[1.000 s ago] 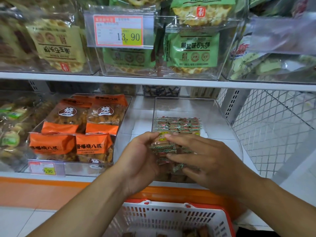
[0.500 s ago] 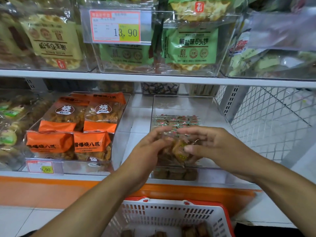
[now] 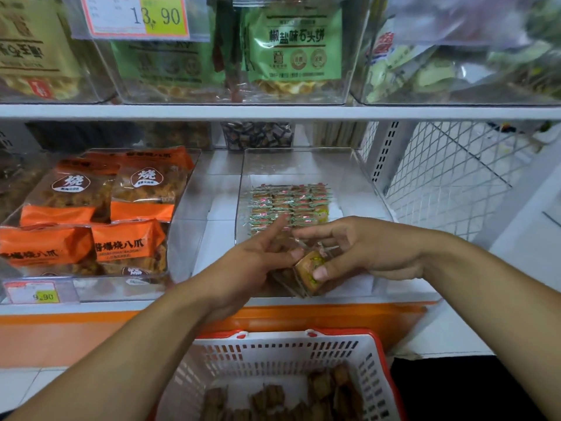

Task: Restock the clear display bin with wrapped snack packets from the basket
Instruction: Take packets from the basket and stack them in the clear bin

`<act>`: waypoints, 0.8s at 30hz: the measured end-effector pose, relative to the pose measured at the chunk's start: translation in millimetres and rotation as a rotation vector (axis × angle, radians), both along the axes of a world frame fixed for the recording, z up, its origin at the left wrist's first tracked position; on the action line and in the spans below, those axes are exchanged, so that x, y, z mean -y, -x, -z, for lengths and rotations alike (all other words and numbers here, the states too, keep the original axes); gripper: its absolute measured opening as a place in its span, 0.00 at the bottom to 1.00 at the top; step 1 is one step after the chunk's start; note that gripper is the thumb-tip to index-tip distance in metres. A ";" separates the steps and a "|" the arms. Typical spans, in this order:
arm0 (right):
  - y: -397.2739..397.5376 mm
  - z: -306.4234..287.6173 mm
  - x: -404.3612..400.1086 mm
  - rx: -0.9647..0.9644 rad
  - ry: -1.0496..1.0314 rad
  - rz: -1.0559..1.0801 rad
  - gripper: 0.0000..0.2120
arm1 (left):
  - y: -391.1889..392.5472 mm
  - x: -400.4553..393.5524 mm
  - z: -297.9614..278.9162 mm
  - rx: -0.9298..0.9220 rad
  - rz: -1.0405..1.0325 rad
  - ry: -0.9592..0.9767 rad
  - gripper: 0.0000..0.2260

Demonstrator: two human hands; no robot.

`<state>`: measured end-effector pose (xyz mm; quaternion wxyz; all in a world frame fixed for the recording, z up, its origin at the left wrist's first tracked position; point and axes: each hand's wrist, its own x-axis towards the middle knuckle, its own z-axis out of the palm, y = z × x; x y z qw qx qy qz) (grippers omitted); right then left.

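my right hand (image 3: 368, 253) pinches a small clump of wrapped snack packets (image 3: 308, 270), thumb on the front face of the nearest one and fingers curled over the top, just above the front lip of the clear display bin (image 3: 358, 183). my left hand (image 3: 258, 259) meets the same clump from the other side, thumb tip touching the packet's edge, forefinger raised straight and free; whether its lower fingers grip from below i cannot tell.

these packets look light and small, firm little blocks inside slick crinkly film, so i judge they could slide apart if held loosely. best taken by the flat faces, not the twisted wrapper ends.

the nearest packet stands tilted on a corner, its broad face turned toward me, its long axis running roughly from upper left to lower right. farther back in the bin a neat layer of packets lies flat in rows. below, the basket (image 3: 376, 360) holds more.
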<state>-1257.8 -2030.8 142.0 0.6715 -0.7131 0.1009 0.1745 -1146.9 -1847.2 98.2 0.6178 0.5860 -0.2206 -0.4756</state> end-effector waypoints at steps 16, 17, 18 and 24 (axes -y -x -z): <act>-29.3 8.2 40.0 0.221 0.773 0.204 0.31 | -1.8 25.0 5.5 0.581 -0.158 -0.203 0.33; -34.5 15.1 43.3 0.206 1.029 0.212 0.32 | 0.4 24.3 9.8 0.769 -0.115 -0.253 0.29; -40.2 23.3 45.4 0.166 1.195 0.207 0.33 | 2.0 23.5 15.8 0.958 -0.053 -0.308 0.26; -78.2 70.4 53.4 0.017 1.306 0.246 0.32 | 4.2 26.5 39.0 1.290 0.124 -0.496 0.28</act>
